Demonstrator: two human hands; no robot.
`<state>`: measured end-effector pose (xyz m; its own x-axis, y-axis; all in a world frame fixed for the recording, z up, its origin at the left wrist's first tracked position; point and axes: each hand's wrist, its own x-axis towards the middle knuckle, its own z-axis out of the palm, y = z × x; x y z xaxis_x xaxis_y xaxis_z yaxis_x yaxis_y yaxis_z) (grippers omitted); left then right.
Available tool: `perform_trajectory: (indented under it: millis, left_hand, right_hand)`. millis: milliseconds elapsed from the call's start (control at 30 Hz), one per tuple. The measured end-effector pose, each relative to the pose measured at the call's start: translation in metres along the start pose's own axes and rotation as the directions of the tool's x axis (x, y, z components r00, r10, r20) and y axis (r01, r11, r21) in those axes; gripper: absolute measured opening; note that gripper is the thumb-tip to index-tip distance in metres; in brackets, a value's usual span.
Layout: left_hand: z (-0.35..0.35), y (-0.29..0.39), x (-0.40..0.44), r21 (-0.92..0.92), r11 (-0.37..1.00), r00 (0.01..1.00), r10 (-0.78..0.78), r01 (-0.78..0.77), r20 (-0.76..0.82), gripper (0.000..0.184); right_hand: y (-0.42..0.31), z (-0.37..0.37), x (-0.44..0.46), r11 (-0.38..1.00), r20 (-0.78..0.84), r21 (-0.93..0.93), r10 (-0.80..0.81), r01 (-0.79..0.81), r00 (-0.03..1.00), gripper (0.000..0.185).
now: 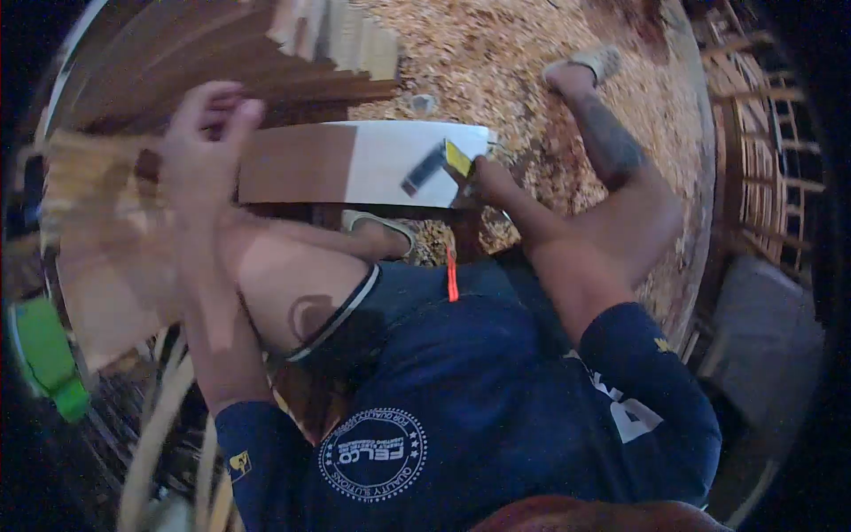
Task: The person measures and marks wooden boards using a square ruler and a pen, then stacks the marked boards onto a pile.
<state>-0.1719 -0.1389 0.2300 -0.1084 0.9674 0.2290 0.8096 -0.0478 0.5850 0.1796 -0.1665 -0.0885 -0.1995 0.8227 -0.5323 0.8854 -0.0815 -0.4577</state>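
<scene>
Raised at the upper left, my left hand is slightly blurred, its fingers curled and the thumb apart, with nothing visible between them. A smooth, flat board lies crosswise beyond my lap, brown at its left part and bright white at its right. By the board's right end, my right hand grips a small tool with a yellow part and a blurred grey part, which extends over the white area. What kind of tool it is I cannot tell.
Stacked boards stand at the top left. Wood shavings cover the floor around my sandalled feet. A green object is at the far left above dark clutter. Slatted wood and a grey surface are at the right.
</scene>
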Motion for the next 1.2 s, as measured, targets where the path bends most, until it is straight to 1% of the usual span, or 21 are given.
perform_trajectory:
  millis: [33,67,100,133,167,233,333,367,467,500,600,633,700,733,833,967,1000,1033,1067,1100,1200]
  left_hand:
    - [0.027,0.014,0.007,0.047,0.998,0.972,0.039,-0.051,0.231,0.039]
    - [0.063,0.019,0.009,0.048,0.998,0.912,0.017,-0.040,0.409,0.045]
    - [0.104,0.011,0.007,0.055,0.998,0.824,-0.009,-0.026,0.566,0.051]
    - [0.155,-0.020,0.004,0.016,0.993,0.779,0.080,-0.114,0.621,0.057]
    - [0.202,-0.049,0.001,-0.026,0.980,0.727,0.164,-0.198,0.666,0.064]
    - [0.259,-0.054,-0.006,0.177,0.877,0.696,0.215,-0.446,0.685,0.074]
    - [0.318,-0.039,-0.015,0.401,0.836,0.705,-0.024,-0.374,0.708,0.078]
    - [0.334,-0.044,-0.023,0.336,0.872,0.743,0.046,-0.356,0.667,0.073]
    - [0.358,-0.045,-0.022,0.199,0.926,0.651,0.061,-0.319,0.757,0.065]
    - [0.355,-0.046,-0.022,0.108,0.935,0.677,0.161,-0.337,0.719,0.055]
    - [0.374,-0.064,-0.007,-0.054,0.986,0.717,0.153,-0.159,0.680,0.049]
    - [0.376,-0.060,-0.004,-0.128,0.982,0.732,0.186,-0.135,0.655,0.047]
    - [0.375,-0.054,0.000,-0.126,0.985,0.711,0.173,-0.118,0.681,0.049]
    - [0.373,-0.045,0.002,-0.128,0.986,0.701,0.167,-0.109,0.694,0.050]
    - [0.384,-0.042,-0.004,-0.267,0.959,0.714,0.125,0.090,0.689,0.053]
    - [0.414,-0.075,-0.005,-0.394,0.849,0.646,0.084,0.352,0.759,0.053]
    - [0.419,-0.081,-0.007,-0.414,0.830,0.653,0.081,0.375,0.753,0.052]
    - [0.420,-0.082,-0.007,-0.435,0.810,0.661,0.078,0.394,0.746,0.052]
    - [0.415,-0.077,-0.006,-0.456,0.789,0.670,0.076,0.412,0.738,0.052]
    - [0.412,-0.068,-0.008,-0.491,0.656,0.634,0.023,0.574,0.773,0.050]
    - [0.413,-0.068,-0.010,-0.498,0.714,0.695,0.021,0.492,0.718,0.049]
  right_hand:
    - [0.000,0.000,0.000,0.999,-0.091,0.045,0.030,-0.026,0.995,0.055]
    - [0.011,0.010,0.015,0.985,-0.123,0.124,0.136,-0.120,0.983,0.055]
    - [0.015,0.013,0.020,0.980,-0.170,0.162,0.147,-0.120,0.974,0.057]
    - [0.014,0.015,0.021,0.974,-0.213,0.197,0.157,-0.115,0.964,0.059]
    - [0.013,0.016,0.016,0.969,-0.188,0.208,0.177,-0.137,0.966,0.059]
    - [0.009,0.011,0.012,0.961,-0.139,0.222,0.201,-0.167,0.970,0.060]
    - [0.005,0.011,0.013,0.952,-0.058,0.237,0.211,-0.192,0.976,0.067]
    - [0.005,0.000,0.005,0.943,0.043,0.257,0.206,-0.210,0.978,0.064]
    - [0.029,-0.030,-0.010,0.970,0.103,0.178,0.151,-0.168,0.983,0.053]
    - [0.057,-0.014,0.007,0.971,0.104,0.158,0.163,-0.178,0.981,0.040]
    - [0.099,-0.025,0.018,0.954,-0.049,0.247,0.189,-0.172,0.981,0.036]
    - [0.106,-0.029,0.021,0.934,-0.107,0.316,0.207,-0.165,0.972,0.034]
    - [0.117,-0.034,0.026,0.885,-0.215,0.445,0.257,-0.140,0.942,0.032]
    - [0.117,-0.035,0.027,0.873,-0.228,0.473,0.256,-0.123,0.940,0.032]
    - [0.120,-0.033,0.026,0.846,-0.269,0.529,0.245,-0.070,0.931,0.036]
    - [0.120,-0.024,0.027,0.813,-0.314,0.582,0.225,0.000,0.922,0.049]
    - [0.119,-0.022,0.028,0.799,-0.330,0.601,0.225,0.020,0.917,0.051]
    - [0.107,-0.036,0.018,0.808,-0.306,0.588,0.262,-0.035,0.915,0.054]
    - [0.107,-0.035,0.017,0.799,-0.326,0.601,0.242,0.003,0.914,0.053]
    - [0.108,-0.036,0.017,0.789,-0.350,0.612,0.223,0.042,0.910,0.053]
    - [0.120,-0.028,0.026,0.787,-0.382,0.614,0.228,0.061,0.896,0.053]
